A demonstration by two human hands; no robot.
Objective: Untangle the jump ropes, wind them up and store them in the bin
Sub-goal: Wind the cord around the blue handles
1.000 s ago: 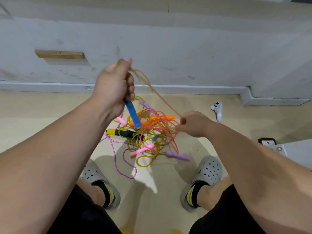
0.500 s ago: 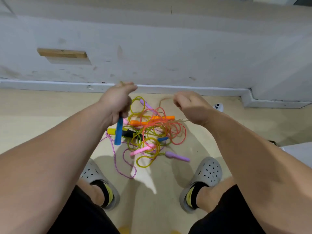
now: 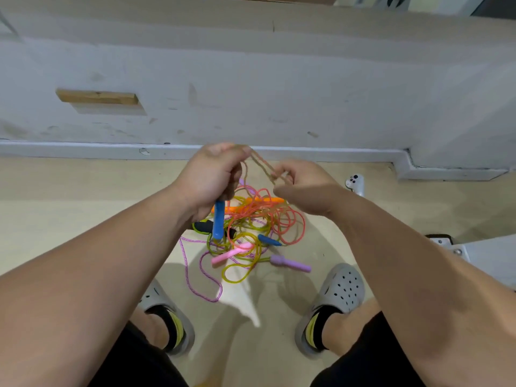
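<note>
Fingers of left hand (image 3: 209,177) curled round blue handle (image 3: 218,222), right hand (image 3: 307,188) pinching tan rope (image 3: 261,165), tangle (image 3: 251,233) near baseboard (image 3: 83,149), wide floor (image 3: 69,208) leftward

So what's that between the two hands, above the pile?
In the head view, strands of thin tan cord span the gap, pinched by the left hand, which also grips a blue handle, and by the right hand.
</note>
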